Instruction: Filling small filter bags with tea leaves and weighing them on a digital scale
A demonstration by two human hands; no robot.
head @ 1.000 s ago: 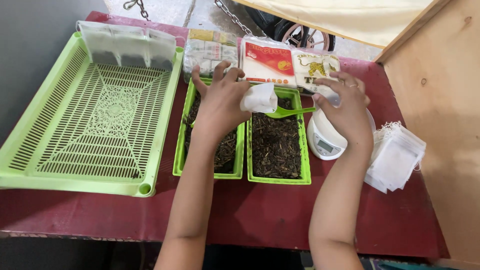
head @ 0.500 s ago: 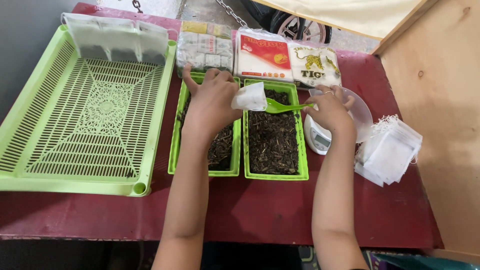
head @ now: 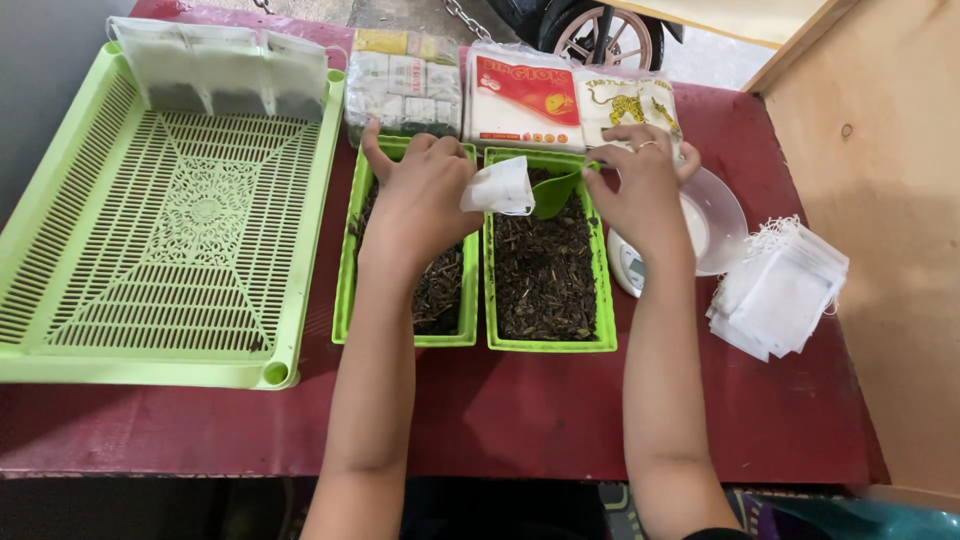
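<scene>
Two narrow green trays (head: 548, 250) of dark dried leaves sit side by side on the red counter (head: 500, 410). Above them, the left hand (head: 420, 195) pinches a small white pouch (head: 498, 188) open-side toward the green scoop (head: 553, 192), gripped in the right hand (head: 640, 185), so spills drop back in.

A white sachet (head: 498, 188) is pinched between the fingers (head: 452, 170); beside them, a green scoop (head: 553, 193) and lime-green trays (head: 546, 340) of dark-brown leaves are seen.

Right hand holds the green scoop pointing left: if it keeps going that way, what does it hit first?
Probably the white paper bag held by the left hand. The right hand has the green scoop tip almost at its opening; depth between them is unclear.
</scene>
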